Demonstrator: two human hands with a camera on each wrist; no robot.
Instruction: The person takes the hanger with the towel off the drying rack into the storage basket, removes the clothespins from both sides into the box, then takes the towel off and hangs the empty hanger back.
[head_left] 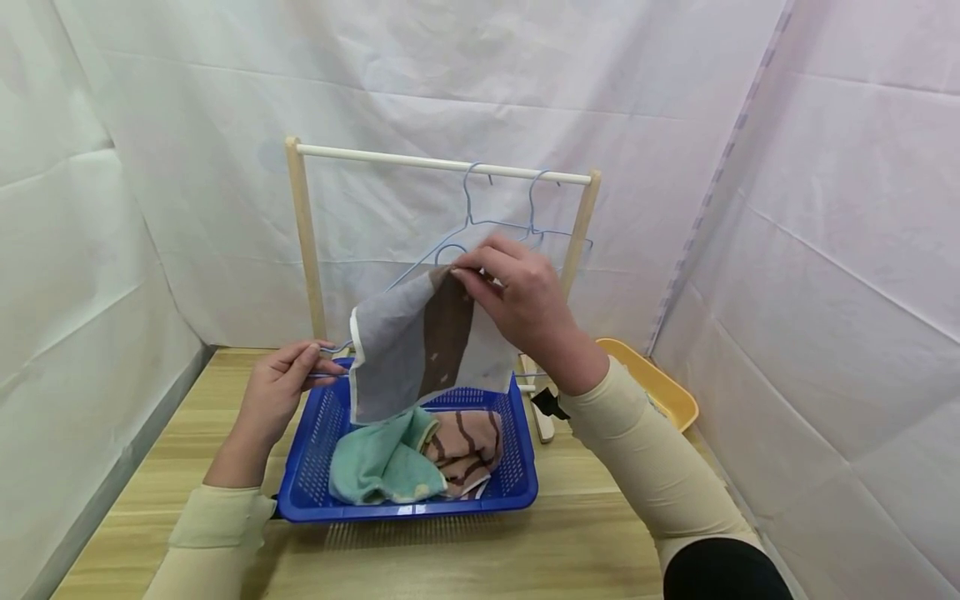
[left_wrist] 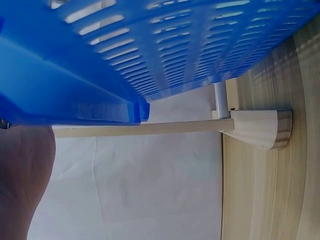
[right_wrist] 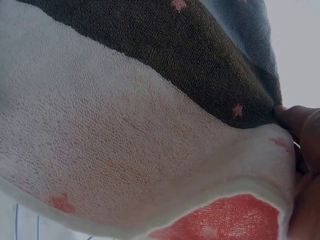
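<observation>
My left hand (head_left: pixel 281 379) pinches one end of a blue wire hanger (head_left: pixel 341 347), whose other end shows past the cloth on the right. With thumb and fingertips, my right hand (head_left: pixel 525 296) pinches the upper edge of a small towel (head_left: pixel 393 350), grey and brown with a pale border. The towel hangs in front of the hanger and hides most of it. Close up in the right wrist view, the towel (right_wrist: pixel 125 125) shows small pink stars and a red corner. Below lies a blue basket (head_left: pixel 412 510) with a green towel (head_left: pixel 367 467) and a brown-striped pink towel (head_left: pixel 468 437).
Behind the basket stands a wooden rack (head_left: pixel 303 242) with a white rail (head_left: pixel 375 157). Two more blue hangers (head_left: pixel 468 208) hang toward its right end. A yellow basket (head_left: pixel 660 383) sits at the right, beside the white curtain wall (head_left: pixel 840 250).
</observation>
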